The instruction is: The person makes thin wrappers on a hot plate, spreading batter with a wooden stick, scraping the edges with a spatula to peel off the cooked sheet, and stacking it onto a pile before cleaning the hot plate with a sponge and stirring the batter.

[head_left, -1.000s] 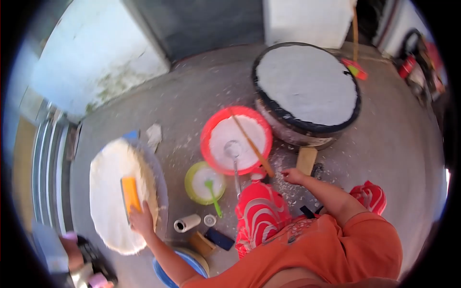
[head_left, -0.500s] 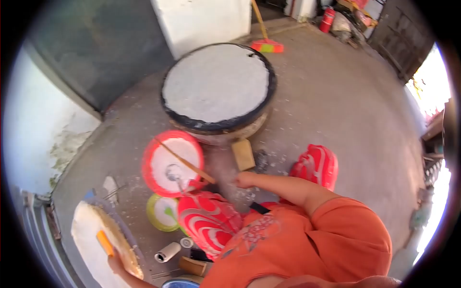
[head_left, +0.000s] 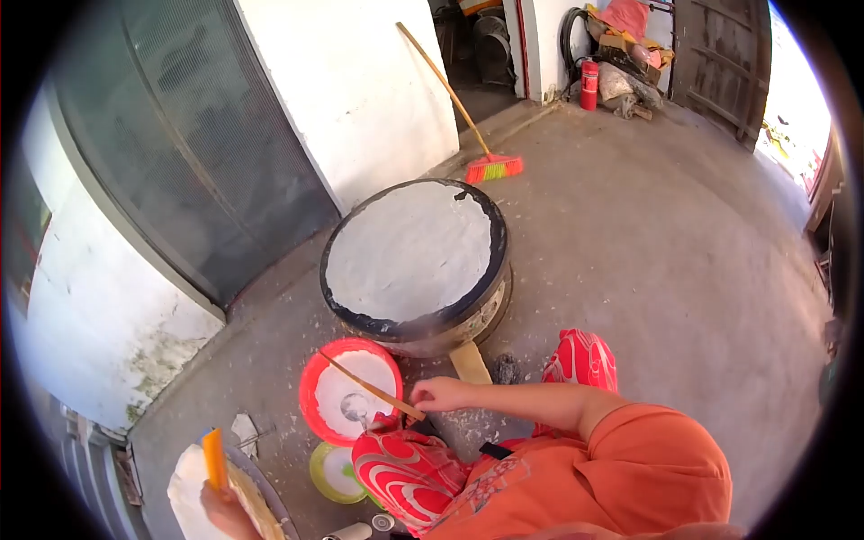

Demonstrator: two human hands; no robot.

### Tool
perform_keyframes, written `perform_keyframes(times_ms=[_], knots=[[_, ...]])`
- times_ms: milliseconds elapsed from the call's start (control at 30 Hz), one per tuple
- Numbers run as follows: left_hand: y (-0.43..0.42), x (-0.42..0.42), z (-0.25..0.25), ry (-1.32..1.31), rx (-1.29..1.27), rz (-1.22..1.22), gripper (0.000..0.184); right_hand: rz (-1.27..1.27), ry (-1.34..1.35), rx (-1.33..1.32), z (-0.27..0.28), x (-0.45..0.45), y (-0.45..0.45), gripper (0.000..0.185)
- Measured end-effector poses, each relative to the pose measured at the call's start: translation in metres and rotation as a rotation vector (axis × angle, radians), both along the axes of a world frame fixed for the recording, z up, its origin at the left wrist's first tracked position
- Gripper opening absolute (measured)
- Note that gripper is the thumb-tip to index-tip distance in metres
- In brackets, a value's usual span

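My left hand (head_left: pixel 227 506) grips an orange scraper (head_left: pixel 215 459), which stands upright over the white-coated oval piece (head_left: pixel 189 490) at the lower left. My right hand (head_left: pixel 439 394) is curled closed beside the lower end of a wooden stick (head_left: pixel 373 387); whether it touches the stick or holds anything is unclear. That stick lies across a red basin (head_left: pixel 311 400) of white paste, with a metal tool's round head in the paste. Beyond the basin is a large round black-rimmed drum-like object (head_left: pixel 414 252) with a white top.
A green bowl (head_left: pixel 320 475) of white material is beside my knee. A tan block (head_left: pixel 470 364) rests against the drum-like object. A broom (head_left: pixel 493 168) stands behind it, and a fire extinguisher (head_left: pixel 589 85) is at the back right. White flecks dot the floor.
The view has turned right and tilted up. My left hand has raised the scraper from flat on the oval piece to upright. My right hand stays curled, now closer to the stick's end.
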State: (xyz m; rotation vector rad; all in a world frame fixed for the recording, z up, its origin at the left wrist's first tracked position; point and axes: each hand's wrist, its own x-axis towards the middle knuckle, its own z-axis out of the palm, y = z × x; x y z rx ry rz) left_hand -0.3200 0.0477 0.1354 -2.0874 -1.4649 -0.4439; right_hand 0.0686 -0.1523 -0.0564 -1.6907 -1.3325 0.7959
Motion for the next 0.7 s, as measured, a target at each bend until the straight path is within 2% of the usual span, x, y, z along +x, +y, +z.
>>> perform_keyframes(times_ms=[67, 133, 200, 267, 300, 333, 400, 433, 467, 533, 600, 667, 700], knots=[[-0.004, 0.036, -0.027, -0.243, 0.108, -0.373, 0.018, -0.007, 0.062, 0.058, 0.045, -0.008, 0.008, 0.030], [-0.039, 0.092, -0.018, -0.041, 0.146, -0.563, 0.016, -0.087, -0.062, 0.213, 0.099, -0.020, 0.003, 0.039], [-0.065, 0.142, -0.018, 0.011, -0.094, -0.592, 0.017, -0.173, -0.576, 0.540, 0.133, -0.026, -0.001, 0.047], [-0.086, 0.180, -0.025, 0.071, -0.145, -0.761, 0.021, -0.110, -0.761, 0.552, 0.158, -0.024, -0.006, 0.053], [-0.095, 0.192, -0.031, 0.098, -0.156, -0.850, 0.022, -0.123, -0.858, 0.617, 0.161, -0.022, -0.007, 0.044], [-0.100, 0.209, -0.035, 0.102, -0.139, -0.941, 0.024, -0.122, -0.866, 0.617, 0.155, -0.020, -0.006, 0.044], [-0.111, 0.230, -0.037, 0.021, -0.156, -1.096, 0.028, 0.030, -0.908, 0.246, 0.139, -0.012, -0.005, 0.028], [-0.113, 0.233, -0.043, 0.039, -0.289, -1.085, 0.036, -0.012, -0.899, 0.265, 0.132, -0.005, -0.007, 0.015], [-0.117, 0.238, -0.041, 0.033, -0.284, -1.070, 0.036, 0.002, -0.902, 0.274, 0.129, 0.006, -0.008, 0.015], [-0.122, 0.241, -0.032, -0.005, -0.112, -1.015, 0.045, 0.053, -0.754, -0.083, 0.124, 0.030, -0.014, 0.028], [-0.119, 0.232, -0.039, -0.043, -0.218, -0.955, 0.051, -0.156, -0.616, -0.003, 0.096, 0.072, -0.025, 0.036], [-0.112, 0.217, -0.055, -0.275, -0.390, -0.970, 0.051, -0.341, -0.512, -0.231, 0.106, 0.116, -0.036, 0.036], [-0.112, 0.208, -0.059, -0.275, -0.434, -0.943, 0.050, -0.465, -0.467, -0.155, 0.095, 0.143, -0.044, 0.046]])
